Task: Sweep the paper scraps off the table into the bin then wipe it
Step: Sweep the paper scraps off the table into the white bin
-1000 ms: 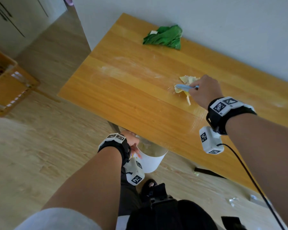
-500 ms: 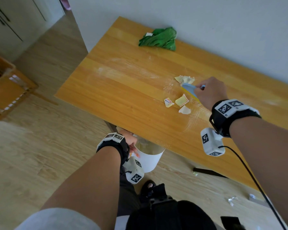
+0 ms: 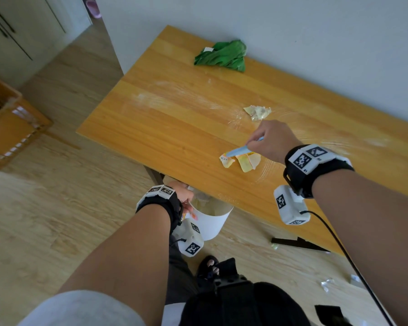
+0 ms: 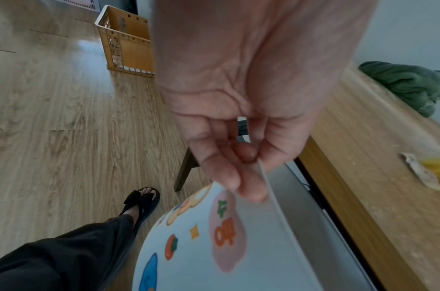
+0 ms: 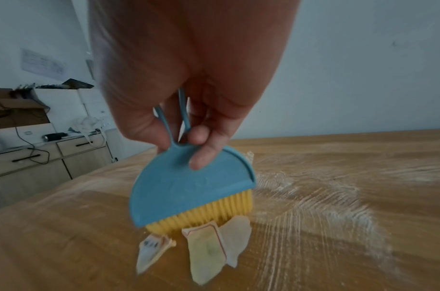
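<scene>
My right hand (image 3: 269, 140) grips a small blue brush (image 5: 188, 189) with yellow bristles, pressed down on the wooden table (image 3: 170, 128). Three paper scraps (image 3: 242, 162) lie right in front of the bristles (image 5: 208, 250), a short way from the table's near edge. Another crumpled scrap (image 3: 257, 111) lies farther back. Below that edge my left hand (image 3: 184, 196) pinches the rim of a white bin (image 3: 210, 222) with coloured stickers (image 4: 206, 240), held under the table edge. A green cloth (image 3: 222, 56) lies bunched at the far side by the wall.
White dust streaks (image 5: 313, 206) mark the tabletop around the brush. An orange crate (image 3: 7, 121) stands on the floor at left. Foil bits (image 3: 326, 283) and a black table foot (image 3: 299, 243) lie on the floor at right. My sandalled foot (image 4: 141, 200) is below the bin.
The brush has dragged three scraps toward the near table edge, leaving one crumpled scrap behind. The left hand has kept the bin under the edge.
</scene>
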The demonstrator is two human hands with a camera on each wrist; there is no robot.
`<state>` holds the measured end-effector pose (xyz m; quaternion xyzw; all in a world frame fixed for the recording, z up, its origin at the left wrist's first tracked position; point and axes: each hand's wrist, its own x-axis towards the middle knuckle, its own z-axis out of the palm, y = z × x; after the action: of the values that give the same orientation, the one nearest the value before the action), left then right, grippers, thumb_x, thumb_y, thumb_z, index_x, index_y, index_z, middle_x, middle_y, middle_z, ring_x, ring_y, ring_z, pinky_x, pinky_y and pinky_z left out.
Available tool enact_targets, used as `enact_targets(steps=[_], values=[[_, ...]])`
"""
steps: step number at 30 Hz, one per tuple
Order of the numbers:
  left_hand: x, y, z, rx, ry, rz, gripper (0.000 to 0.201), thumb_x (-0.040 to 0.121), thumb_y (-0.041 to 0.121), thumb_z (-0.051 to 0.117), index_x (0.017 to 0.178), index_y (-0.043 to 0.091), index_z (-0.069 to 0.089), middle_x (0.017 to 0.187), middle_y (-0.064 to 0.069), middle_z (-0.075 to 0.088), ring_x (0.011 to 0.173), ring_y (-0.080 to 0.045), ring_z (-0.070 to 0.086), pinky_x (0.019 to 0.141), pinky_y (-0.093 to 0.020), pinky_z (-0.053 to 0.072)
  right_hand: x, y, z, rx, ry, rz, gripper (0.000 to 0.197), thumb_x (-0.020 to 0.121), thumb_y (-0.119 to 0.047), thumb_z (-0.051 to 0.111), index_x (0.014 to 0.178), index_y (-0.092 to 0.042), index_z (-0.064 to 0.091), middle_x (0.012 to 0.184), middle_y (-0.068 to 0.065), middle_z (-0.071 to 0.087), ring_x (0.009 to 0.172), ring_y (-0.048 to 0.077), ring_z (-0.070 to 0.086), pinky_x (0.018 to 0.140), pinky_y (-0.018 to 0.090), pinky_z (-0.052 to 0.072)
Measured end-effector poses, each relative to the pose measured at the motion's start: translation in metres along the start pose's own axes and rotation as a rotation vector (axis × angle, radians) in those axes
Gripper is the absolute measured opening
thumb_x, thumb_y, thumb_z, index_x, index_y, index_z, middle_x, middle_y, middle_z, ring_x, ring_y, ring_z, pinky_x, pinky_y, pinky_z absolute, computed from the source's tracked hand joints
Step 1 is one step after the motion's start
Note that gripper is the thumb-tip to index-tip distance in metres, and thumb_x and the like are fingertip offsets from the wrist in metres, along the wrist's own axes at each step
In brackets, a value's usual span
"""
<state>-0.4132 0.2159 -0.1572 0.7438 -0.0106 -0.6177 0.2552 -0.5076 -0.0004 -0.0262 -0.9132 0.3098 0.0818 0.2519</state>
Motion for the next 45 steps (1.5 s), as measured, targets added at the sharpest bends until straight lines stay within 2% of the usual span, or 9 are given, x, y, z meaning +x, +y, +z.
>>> enact_targets(steps=[5, 8, 11, 16, 21, 25, 32, 35, 45], values=[[-0.008, 0.0, 0.005, 0.018, 0.011, 0.037, 0.075, 0.083, 0.001, 0.047, 0.153, 0.015, 0.023, 0.115, -0.028, 0.067, 0.089, -0.035, 0.074, 0.096, -0.054, 0.052, -0.012, 0.002, -0.009, 0.006, -0.01, 0.018, 0.018, 0.085, -0.016, 0.061, 0.082, -0.01, 0.078, 0.069, -0.013, 0.054, 0.064, 0.004, 0.05, 0.052, 0.016, 0.036], [-0.01, 0.0, 0.005, 0.033, 0.0, 0.042, 0.076, 0.083, 0.0, 0.046, 0.154, 0.017, 0.021, 0.108, -0.027, 0.07, 0.086, -0.035, 0.074, 0.096, -0.052, 0.052, -0.016, 0.011, -0.013, 0.034, 0.137, 0.081, 0.022, 0.084, -0.015, 0.057, 0.081, -0.008, 0.078, 0.071, 0.004, 0.068, 0.066, 0.022, 0.06, 0.057, 0.03, 0.051], [-0.011, -0.001, 0.007, 0.037, 0.006, 0.063, 0.079, 0.082, -0.001, 0.045, 0.154, 0.019, 0.02, 0.128, -0.027, 0.06, 0.084, -0.035, 0.075, 0.094, -0.053, 0.053, -0.016, 0.025, -0.009, -0.055, 0.186, 0.16, 0.028, 0.083, -0.013, 0.051, 0.081, 0.006, 0.072, 0.063, 0.028, 0.058, 0.055, 0.028, 0.045, 0.052, 0.033, 0.04], [-0.014, -0.002, 0.01, 0.014, 0.007, 0.076, 0.076, 0.085, -0.003, 0.044, 0.154, 0.02, 0.023, 0.133, -0.028, 0.056, 0.082, -0.035, 0.075, 0.095, -0.05, 0.053, -0.025, 0.021, 0.008, -0.038, 0.039, 0.158, 0.024, 0.083, -0.01, 0.047, 0.059, -0.011, 0.048, 0.053, 0.015, 0.044, 0.073, 0.055, 0.059, 0.052, 0.026, 0.028], [-0.014, -0.004, 0.012, 0.026, 0.028, 0.09, 0.081, 0.078, 0.001, 0.048, 0.154, 0.02, 0.025, 0.13, -0.024, 0.06, 0.085, -0.036, 0.074, 0.091, -0.056, 0.054, -0.034, 0.002, 0.017, 0.047, -0.08, 0.092, 0.031, 0.088, -0.013, 0.046, 0.067, 0.005, 0.059, 0.063, 0.031, 0.053, 0.063, 0.035, 0.071, 0.037, 0.018, 0.02], [-0.017, -0.005, 0.01, 0.008, 0.024, 0.099, 0.083, 0.076, 0.002, 0.047, 0.154, 0.021, 0.025, 0.127, -0.026, 0.061, 0.082, -0.036, 0.075, 0.092, -0.052, 0.055, -0.039, -0.013, 0.019, 0.122, -0.152, 0.074, 0.026, 0.09, -0.017, 0.047, 0.067, -0.009, 0.055, 0.06, 0.025, 0.048, 0.043, 0.01, 0.066, 0.041, 0.021, 0.022], [-0.023, -0.006, 0.01, 0.037, 0.02, 0.116, 0.064, 0.087, -0.004, 0.041, 0.148, 0.012, 0.035, 0.113, -0.033, 0.065, 0.08, -0.035, 0.075, 0.06, -0.035, 0.052, -0.043, -0.032, 0.027, 0.183, -0.211, 0.092, 0.036, 0.09, -0.018, 0.049, 0.088, 0.015, 0.064, 0.065, 0.036, 0.061, 0.045, 0.008, 0.067, 0.042, 0.019, 0.029], [-0.024, -0.008, 0.01, -0.004, -0.007, 0.112, 0.066, 0.084, -0.005, 0.043, 0.147, 0.012, 0.037, 0.13, -0.031, 0.056, 0.081, -0.038, 0.074, 0.055, -0.034, 0.048, -0.045, -0.034, 0.028, 0.208, -0.179, 0.079, 0.037, 0.09, -0.018, 0.051, 0.095, 0.015, 0.065, 0.05, 0.019, 0.063, 0.041, 0.006, 0.063, 0.041, 0.017, 0.034], [-0.018, -0.011, 0.01, -0.01, -0.009, 0.123, 0.074, 0.079, 0.0, 0.045, 0.149, 0.019, 0.035, 0.13, -0.029, 0.058, 0.08, -0.037, 0.075, 0.091, -0.053, 0.055, -0.041, -0.021, 0.03, 0.136, -0.029, 0.07, 0.035, 0.09, -0.015, 0.045, 0.072, 0.009, 0.062, 0.083, 0.037, 0.065, 0.051, 0.023, 0.07, 0.042, 0.022, 0.029]])
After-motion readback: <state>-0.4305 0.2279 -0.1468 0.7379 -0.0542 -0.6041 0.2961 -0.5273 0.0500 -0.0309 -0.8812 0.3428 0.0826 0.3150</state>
